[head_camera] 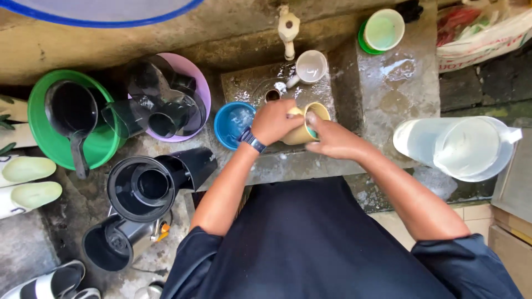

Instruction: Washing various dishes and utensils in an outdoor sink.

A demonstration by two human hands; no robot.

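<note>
- My left hand (272,120) grips the yellow mug (306,128) over the wet concrete basin (260,83), near its front edge; my right hand's (334,141) fingers reach inside.
- Wet grip could slip; the mug might crack against the white cup (310,66).

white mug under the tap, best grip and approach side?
Take the white ceramic mug by its handle, which sticks out to the lower left toward the drain. Come from above on that side: the mug stands upright with its mouth open, the cream tap crowds its upper left, and the left hand and right hand on the yellow cup block the near side.
</note>
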